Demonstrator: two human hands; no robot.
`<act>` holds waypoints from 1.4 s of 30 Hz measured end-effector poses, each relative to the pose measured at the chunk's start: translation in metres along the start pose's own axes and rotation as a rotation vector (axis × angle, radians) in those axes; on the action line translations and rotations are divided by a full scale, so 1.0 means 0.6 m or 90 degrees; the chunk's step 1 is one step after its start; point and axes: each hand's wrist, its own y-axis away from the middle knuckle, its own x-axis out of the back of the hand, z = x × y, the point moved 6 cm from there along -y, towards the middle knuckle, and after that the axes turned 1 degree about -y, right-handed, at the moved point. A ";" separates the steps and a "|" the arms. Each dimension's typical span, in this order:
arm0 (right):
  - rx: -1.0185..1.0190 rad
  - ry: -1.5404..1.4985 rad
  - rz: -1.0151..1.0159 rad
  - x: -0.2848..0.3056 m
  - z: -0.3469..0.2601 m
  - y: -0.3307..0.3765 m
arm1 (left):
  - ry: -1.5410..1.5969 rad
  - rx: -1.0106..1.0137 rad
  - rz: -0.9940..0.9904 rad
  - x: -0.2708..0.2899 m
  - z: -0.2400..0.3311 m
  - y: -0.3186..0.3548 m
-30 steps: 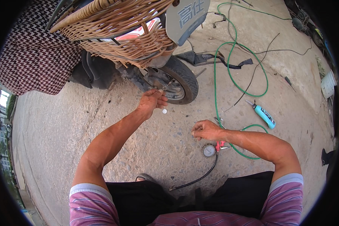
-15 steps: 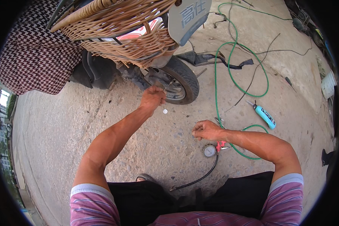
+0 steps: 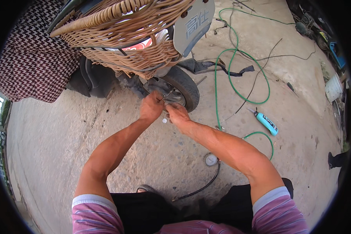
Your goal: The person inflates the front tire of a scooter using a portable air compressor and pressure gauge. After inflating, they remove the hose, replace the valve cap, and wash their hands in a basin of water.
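My left hand [image 3: 152, 107] is at the lower side of the scooter's front wheel, fingers curled together by the rim. Close against it, my right hand [image 3: 177, 114] has its thumb and fingers pinched at the same spot. Whatever sits between the fingers is too small or hidden to make out. The black tire [image 3: 189, 86] curves behind both hands, with spokes and rim partly covered by them. Just below the hands lies a small round pale disc [image 3: 164, 121] on the ground. Beneath my right forearm, a round pressure gauge [image 3: 211, 159] with a black hose rests on the concrete.
Overhead hangs a wicker basket [image 3: 121, 39] beside a pale panel [image 3: 194, 27]. A houndstooth cover [image 3: 31, 58] drapes at left. On the right lie a green air hose [image 3: 216, 89], a turquoise bottle [image 3: 268, 124], a black strap [image 3: 230, 71] and a screwdriver [image 3: 291, 87]. A white bucket [image 3: 334, 88] stands farther right.
My right hand has moved up and left from near the gauge to the wheel, meeting my left hand. My right forearm now covers the gauge's red part. The view has shifted slightly.
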 end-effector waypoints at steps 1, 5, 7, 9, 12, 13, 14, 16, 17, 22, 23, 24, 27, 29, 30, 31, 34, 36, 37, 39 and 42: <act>-0.058 -0.094 0.017 -0.005 -0.003 0.000 | 0.019 -0.005 0.007 0.001 -0.010 -0.004; -0.172 -0.356 0.043 -0.010 -0.010 0.003 | -0.030 0.005 -0.033 0.001 0.025 0.006; -0.169 -0.371 0.037 -0.010 -0.006 -0.008 | -0.014 0.028 -0.060 -0.006 0.024 0.006; -0.168 -0.411 0.047 -0.010 -0.002 -0.014 | -0.033 0.011 -0.051 -0.002 0.031 0.009; -0.159 -0.447 0.026 -0.019 0.002 -0.020 | 0.053 -0.025 -0.066 -0.001 0.019 0.008; -0.153 -0.469 0.019 -0.021 0.003 -0.023 | 0.101 -0.041 -0.082 0.000 0.022 0.005; -0.147 -0.491 0.013 -0.021 0.003 -0.026 | 0.171 0.035 -0.126 -0.004 0.011 0.005; -0.141 -0.507 -0.009 -0.022 0.001 -0.024 | 0.310 0.190 -0.209 -0.012 -0.006 0.016; -0.138 -0.514 -0.021 -0.024 -0.002 -0.021 | 0.357 0.238 -0.230 -0.016 -0.010 0.023; -0.141 -0.505 -0.072 -0.022 0.008 -0.034 | 0.541 0.344 -0.271 -0.039 -0.009 0.031; -0.141 -0.501 -0.073 -0.022 0.004 -0.030 | 0.515 0.329 -0.263 -0.037 -0.010 0.029; -0.142 -0.501 -0.068 -0.022 0.002 -0.024 | 0.489 0.314 -0.254 -0.034 -0.011 0.026; -0.152 -0.507 -0.045 -0.018 -0.004 -0.014 | 0.407 0.280 -0.216 -0.032 -0.008 0.021; -0.171 -0.519 -0.029 -0.016 -0.004 -0.014 | 0.371 0.268 -0.190 -0.030 -0.005 0.018; -0.163 -0.506 -0.028 -0.016 -0.006 -0.014 | 0.365 0.264 -0.180 -0.028 -0.004 0.016; -0.154 -0.494 -0.029 -0.017 -0.007 -0.015 | 0.357 0.261 -0.169 -0.024 -0.003 0.014; -0.129 -0.480 -0.032 -0.021 -0.008 -0.023 | 0.098 0.003 -0.102 -0.018 0.001 -0.001; -0.121 -0.480 -0.023 -0.018 -0.004 -0.030 | -0.023 -0.055 -0.089 -0.016 0.014 0.001; -0.122 -0.481 -0.018 -0.018 -0.008 -0.027 | -0.084 -0.082 -0.080 -0.010 0.024 0.004; -0.138 -0.485 -0.027 -0.022 -0.012 -0.024 | 0.057 -0.017 -0.136 -0.019 -0.004 0.000; -0.164 -0.506 -0.063 -0.019 -0.006 -0.028 | 0.322 0.213 -0.258 -0.030 -0.012 0.017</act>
